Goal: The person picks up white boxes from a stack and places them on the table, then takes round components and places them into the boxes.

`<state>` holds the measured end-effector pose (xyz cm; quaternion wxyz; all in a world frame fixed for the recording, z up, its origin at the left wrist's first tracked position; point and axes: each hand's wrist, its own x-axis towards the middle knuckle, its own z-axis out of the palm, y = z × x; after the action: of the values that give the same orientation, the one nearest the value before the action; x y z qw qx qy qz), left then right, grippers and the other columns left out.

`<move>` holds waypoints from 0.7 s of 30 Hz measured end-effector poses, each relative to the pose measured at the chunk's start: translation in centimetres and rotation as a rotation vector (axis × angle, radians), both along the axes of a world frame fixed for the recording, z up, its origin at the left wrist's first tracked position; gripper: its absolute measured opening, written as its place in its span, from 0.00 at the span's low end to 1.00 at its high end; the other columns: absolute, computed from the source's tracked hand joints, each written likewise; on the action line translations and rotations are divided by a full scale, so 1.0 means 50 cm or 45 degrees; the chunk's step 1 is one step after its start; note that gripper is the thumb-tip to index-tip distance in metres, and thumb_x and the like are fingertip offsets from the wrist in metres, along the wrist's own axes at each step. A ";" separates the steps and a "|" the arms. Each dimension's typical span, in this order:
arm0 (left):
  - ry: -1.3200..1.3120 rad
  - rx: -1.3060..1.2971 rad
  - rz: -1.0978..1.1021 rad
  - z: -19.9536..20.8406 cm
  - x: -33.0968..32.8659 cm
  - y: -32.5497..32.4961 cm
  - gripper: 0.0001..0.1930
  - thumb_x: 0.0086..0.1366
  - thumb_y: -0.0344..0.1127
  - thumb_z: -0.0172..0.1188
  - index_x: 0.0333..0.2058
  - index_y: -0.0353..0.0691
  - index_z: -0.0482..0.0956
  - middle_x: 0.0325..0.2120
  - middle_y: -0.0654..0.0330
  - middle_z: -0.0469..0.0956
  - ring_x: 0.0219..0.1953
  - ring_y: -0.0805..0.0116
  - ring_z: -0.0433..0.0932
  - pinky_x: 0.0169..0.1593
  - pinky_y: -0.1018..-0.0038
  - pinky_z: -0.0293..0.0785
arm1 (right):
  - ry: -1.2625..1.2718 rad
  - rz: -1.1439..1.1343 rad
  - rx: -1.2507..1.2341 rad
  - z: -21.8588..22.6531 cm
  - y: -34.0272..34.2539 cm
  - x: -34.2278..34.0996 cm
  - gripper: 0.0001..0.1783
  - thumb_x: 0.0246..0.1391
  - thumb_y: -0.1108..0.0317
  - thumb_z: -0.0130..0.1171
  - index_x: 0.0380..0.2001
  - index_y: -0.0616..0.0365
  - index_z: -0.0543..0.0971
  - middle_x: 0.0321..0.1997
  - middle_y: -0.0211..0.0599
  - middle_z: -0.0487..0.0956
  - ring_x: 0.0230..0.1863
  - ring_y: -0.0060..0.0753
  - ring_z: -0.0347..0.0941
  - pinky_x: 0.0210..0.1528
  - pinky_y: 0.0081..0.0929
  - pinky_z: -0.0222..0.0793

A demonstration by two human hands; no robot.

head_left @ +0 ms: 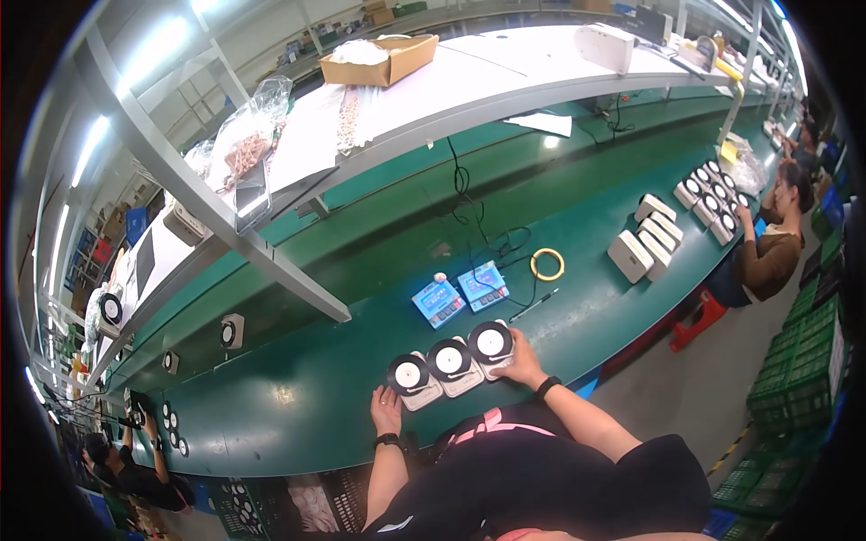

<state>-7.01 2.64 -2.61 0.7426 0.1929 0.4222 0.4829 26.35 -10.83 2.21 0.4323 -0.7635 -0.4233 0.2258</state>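
Three small white record players with black discs and white centre labels stand side by side on the green bench. My left hand (386,412) is at the outer edge of the left record player (412,377), fingers stretched out alongside it. The middle record player (453,365) sits between its two neighbours, touched by neither hand. Around the outer edge of the right record player (492,346) my right hand (521,359) is closed, thumb at its near corner. The undersides of all three are hidden.
Beyond them lie two blue boxes with small screens (437,302), a pen (534,305), a yellow ring (547,264) and black cables. White cases (631,255) stand farther right, near a co-worker (776,239) with more record players. A metal post (262,252) rises at left.
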 end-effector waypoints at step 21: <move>0.110 0.042 0.083 0.016 0.021 -0.021 0.26 0.59 0.28 0.57 0.53 0.32 0.58 0.45 0.50 0.71 0.47 0.61 0.73 0.49 0.68 0.72 | 0.315 0.185 0.216 0.000 0.000 -0.014 0.59 0.13 0.74 0.75 0.56 0.61 0.54 0.55 0.45 0.64 0.56 0.42 0.61 0.60 0.33 0.56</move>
<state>-5.96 1.59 -1.80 0.7042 0.2119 0.4517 0.5051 25.66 -10.85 2.23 0.5266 -0.6581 -0.4383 0.3122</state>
